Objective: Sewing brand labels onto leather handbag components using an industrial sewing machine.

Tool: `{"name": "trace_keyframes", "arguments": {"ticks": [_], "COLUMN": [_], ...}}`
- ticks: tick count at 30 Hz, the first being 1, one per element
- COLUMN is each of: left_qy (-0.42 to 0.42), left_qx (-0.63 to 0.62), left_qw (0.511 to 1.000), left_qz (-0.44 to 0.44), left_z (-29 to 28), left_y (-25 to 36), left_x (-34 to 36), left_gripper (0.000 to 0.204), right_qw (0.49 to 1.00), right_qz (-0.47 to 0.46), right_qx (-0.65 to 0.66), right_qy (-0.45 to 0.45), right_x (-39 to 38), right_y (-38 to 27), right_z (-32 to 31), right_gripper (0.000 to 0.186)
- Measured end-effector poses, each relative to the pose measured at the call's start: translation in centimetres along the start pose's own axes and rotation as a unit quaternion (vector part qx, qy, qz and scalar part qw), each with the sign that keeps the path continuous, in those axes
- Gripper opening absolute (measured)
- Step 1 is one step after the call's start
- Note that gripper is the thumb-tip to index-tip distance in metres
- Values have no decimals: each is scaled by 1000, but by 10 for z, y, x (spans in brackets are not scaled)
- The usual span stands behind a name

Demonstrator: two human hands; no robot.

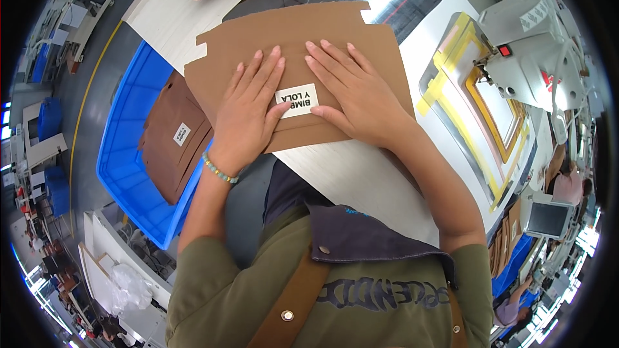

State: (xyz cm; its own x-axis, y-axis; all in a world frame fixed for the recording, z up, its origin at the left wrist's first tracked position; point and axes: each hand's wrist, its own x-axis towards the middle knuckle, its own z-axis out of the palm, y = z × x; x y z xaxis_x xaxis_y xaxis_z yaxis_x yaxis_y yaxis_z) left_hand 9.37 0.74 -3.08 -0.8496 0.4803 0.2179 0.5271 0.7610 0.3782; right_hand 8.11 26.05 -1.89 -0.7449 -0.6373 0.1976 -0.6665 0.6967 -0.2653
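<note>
Plainly, our left hand (248, 104) and right hand (359, 93) are open, palms down on a notched brown panel (303, 26), gripping nothing. That panel lies on the tabletop (367, 174), its left side seeming to overhang the edge near a blue crate (122, 171) of brown cut pieces (169, 116). Our thumbs touch a white rectangular label (298, 98), so we could skew or lift it if either thumb drags. Uneven pressure could also swing the panel, and too much overhang might tip it towards the crate
</note>
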Motion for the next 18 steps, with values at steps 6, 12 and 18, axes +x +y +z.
{"name": "trace_keyframes", "arguments": {"ticks": [6, 12, 18], "left_qy": [11, 139, 278], "left_qx": [99, 79, -184], "left_qw": [991, 967, 876], "left_qz": [-84, -198, -348], "left_z": [-7, 0, 25], "left_y": [-21, -48, -54], "left_x": [-27, -41, -41], "left_gripper": [67, 74, 58], "right_qw": [1000, 1000, 981], "right_qz": [-5, -4, 35], "right_qx": [-10, -17, 183], "right_qy": [8, 6, 52], "right_x": [-4, -4, -11], "right_y": [1, 0, 10], "right_z": [2, 2, -9], "right_gripper": [78, 79, 67]}}
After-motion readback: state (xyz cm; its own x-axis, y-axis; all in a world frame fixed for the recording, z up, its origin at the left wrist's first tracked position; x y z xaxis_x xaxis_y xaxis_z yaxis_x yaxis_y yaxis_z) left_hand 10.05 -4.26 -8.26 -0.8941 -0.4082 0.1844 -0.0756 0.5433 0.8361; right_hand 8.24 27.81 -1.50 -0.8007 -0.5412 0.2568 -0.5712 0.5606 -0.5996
